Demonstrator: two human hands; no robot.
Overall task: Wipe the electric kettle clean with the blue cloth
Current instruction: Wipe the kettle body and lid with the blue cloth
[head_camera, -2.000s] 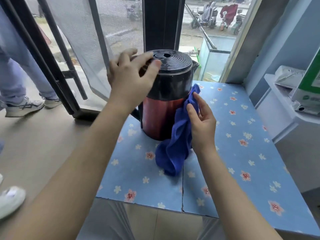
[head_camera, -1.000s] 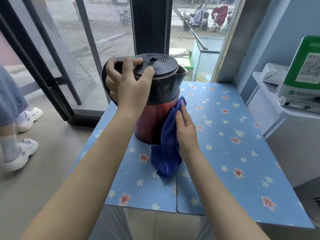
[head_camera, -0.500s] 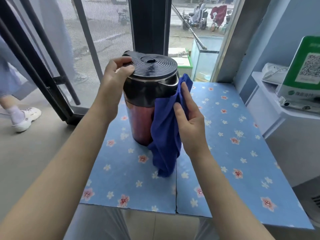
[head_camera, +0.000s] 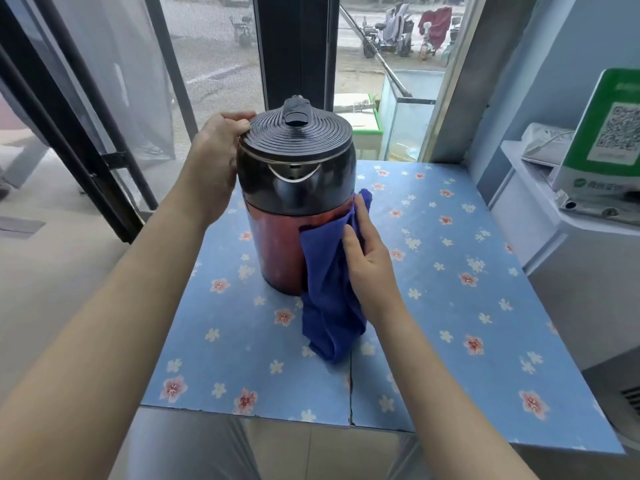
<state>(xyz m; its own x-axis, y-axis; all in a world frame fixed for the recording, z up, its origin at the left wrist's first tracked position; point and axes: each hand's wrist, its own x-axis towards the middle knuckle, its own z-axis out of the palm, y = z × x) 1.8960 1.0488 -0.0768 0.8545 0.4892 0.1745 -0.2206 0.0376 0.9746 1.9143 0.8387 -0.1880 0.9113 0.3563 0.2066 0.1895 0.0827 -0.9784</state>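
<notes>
The electric kettle point(head_camera: 296, 202) stands upright on the bench point(head_camera: 450, 306), set toward the far edge by the window, and its spout faces the camera, so the handle must be round the back and out of sight. The left hand point(head_camera: 216, 168) is up at the lid's rim, fingers curled over the ribbed black edge and palm against the dark upper band; that grip looks like a brace, there to stop the kettle sliding or turning while the other side gets rubbed, and perhaps to rotate it to a fresh face. Whether it clamps hard or only rests there, I cannot tell. Over on the right side, the right hand point(head_camera: 367, 258) presses the blue cloth point(head_camera: 329, 299) flat against the red lower body, fingers extended and close together, thumb laid on the fabric, so the cloth is pinned between palm and metal, not pinched between fingertips. A flat palm spreads the pressure over the curve, which suits a glossy wall like this one. The cloth's loose tail hangs down past the base and trails onto the flowered bench cover, simply spare fabric. Judging by the placement, the stroke in hand is the red side wall; the black band and the lid would likely want their own pass.
</notes>
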